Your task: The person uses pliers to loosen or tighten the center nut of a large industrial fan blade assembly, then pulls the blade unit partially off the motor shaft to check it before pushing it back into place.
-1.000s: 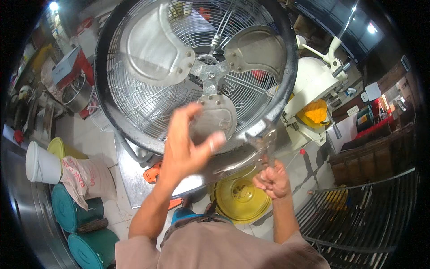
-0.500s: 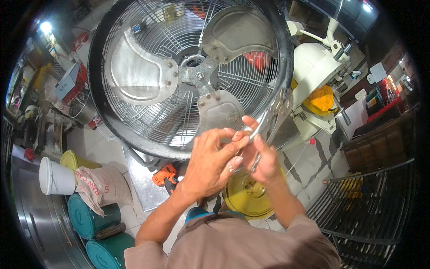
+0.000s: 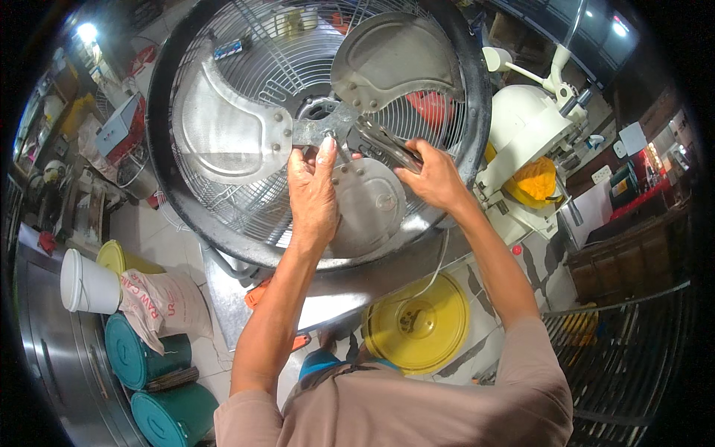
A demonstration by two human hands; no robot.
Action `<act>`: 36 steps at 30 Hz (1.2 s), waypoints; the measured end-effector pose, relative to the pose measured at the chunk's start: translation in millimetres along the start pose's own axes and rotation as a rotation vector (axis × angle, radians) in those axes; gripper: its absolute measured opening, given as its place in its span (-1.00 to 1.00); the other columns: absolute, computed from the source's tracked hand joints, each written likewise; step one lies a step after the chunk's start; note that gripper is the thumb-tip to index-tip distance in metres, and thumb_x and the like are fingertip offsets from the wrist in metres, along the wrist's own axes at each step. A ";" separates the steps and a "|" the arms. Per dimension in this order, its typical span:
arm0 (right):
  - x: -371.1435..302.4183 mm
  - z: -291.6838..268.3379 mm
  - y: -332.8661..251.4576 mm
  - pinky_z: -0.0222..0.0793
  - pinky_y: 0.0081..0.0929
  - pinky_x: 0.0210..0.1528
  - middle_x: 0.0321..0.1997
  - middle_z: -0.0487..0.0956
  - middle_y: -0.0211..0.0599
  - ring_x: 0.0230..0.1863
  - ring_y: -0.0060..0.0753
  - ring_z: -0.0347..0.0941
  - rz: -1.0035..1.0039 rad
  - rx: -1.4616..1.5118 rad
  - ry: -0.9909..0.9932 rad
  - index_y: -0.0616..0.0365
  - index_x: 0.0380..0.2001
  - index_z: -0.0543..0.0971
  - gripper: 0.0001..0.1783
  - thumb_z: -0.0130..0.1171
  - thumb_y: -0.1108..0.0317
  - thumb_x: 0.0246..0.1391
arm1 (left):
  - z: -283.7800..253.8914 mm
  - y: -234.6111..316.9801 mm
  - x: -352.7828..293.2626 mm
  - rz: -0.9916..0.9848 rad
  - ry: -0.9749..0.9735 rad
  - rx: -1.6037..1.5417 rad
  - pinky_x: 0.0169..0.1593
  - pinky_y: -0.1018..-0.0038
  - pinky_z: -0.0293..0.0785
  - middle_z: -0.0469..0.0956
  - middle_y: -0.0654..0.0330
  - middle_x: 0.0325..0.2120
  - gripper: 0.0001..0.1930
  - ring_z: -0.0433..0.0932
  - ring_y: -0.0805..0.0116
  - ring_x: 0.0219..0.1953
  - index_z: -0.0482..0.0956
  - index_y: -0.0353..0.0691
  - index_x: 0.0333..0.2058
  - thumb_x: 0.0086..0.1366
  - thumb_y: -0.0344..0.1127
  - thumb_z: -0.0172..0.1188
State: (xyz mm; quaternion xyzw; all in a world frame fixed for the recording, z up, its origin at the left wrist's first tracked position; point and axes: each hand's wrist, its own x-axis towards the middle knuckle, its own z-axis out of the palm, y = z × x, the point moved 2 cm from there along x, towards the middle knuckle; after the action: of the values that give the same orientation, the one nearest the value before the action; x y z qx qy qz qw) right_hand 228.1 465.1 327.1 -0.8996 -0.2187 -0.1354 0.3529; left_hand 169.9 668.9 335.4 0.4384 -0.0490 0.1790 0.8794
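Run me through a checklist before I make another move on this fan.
1. Right hand has a grip on the pliers: ok.
2. Left hand at the hub: ok, thumb at its centre.
3. Pliers' jaws seated firmly: cannot tell; they are at the hub, but the contact is unclear.
4. Three blades in view: ok, the lower one partly behind the left hand.
5. Fan power disconnected: cannot tell.

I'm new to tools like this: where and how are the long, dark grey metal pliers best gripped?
Probably around the handle end, coming from the lower right: the long, dark grey metal pliers slant that way, where the right hand grips them. Their upper-left end points toward the grey metal fan hub, probably leaving less room there.
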 end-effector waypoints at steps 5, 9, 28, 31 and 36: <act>24.2 17.9 -5.9 0.52 -0.17 -0.26 -0.33 0.61 -0.21 -0.30 -0.07 0.61 -0.225 -0.177 0.340 0.10 -0.18 0.56 -0.59 0.34 0.36 -0.21 | -1.9 -5.9 4.2 0.026 0.028 0.042 -0.27 0.51 0.58 0.55 0.16 -0.27 -0.69 0.60 0.43 -0.35 0.36 -0.30 -0.07 0.40 -0.23 0.20; 30.4 23.4 -15.1 0.49 -0.23 -0.33 -0.37 0.62 -0.18 -0.39 -0.06 0.59 -0.257 -0.224 0.487 0.17 -0.33 0.59 -0.63 0.47 0.31 -0.26 | -1.3 -4.9 5.1 -0.007 0.047 0.036 -0.28 0.50 0.57 0.54 0.17 -0.29 -0.70 0.61 0.43 -0.35 0.36 -0.30 -0.09 0.39 -0.24 0.21; 25.0 24.4 -9.6 0.39 -0.35 -0.46 -0.62 0.57 -0.29 -0.58 -0.33 0.49 -0.010 -0.144 0.271 0.16 -0.51 0.53 -0.56 0.55 0.10 -0.24 | -0.1 -4.0 4.5 0.027 0.074 0.080 -0.33 0.56 0.54 0.51 0.21 -0.33 -0.73 0.57 0.48 -0.39 0.38 -0.30 -0.14 0.37 -0.27 0.23; 24.1 24.5 -19.2 0.42 -0.30 -0.43 -0.61 0.58 -0.28 -0.54 -0.24 0.55 0.002 -0.066 0.233 0.13 -0.47 0.54 -0.54 0.52 0.04 -0.22 | -2.2 -6.7 6.6 0.078 0.056 0.116 -0.36 0.54 0.56 0.54 0.14 -0.29 -0.71 0.59 0.44 -0.39 0.36 -0.30 -0.09 0.40 -0.23 0.18; 26.1 23.0 -25.5 0.43 -0.29 -0.41 -0.60 0.59 -0.25 -0.52 -0.17 0.57 0.060 0.001 0.200 0.14 -0.47 0.52 -0.50 0.50 -0.04 -0.15 | -7.9 -10.0 6.8 0.090 0.047 0.109 -0.37 0.55 0.56 0.55 0.16 -0.34 -0.71 0.60 0.44 -0.39 0.36 -0.29 -0.12 0.39 -0.22 0.20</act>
State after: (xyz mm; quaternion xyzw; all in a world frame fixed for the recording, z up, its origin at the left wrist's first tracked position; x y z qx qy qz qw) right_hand 240.4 505.5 335.7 -0.8875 -0.1555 -0.2139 0.3773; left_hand 179.3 671.4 324.7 0.4786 -0.0383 0.2310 0.8463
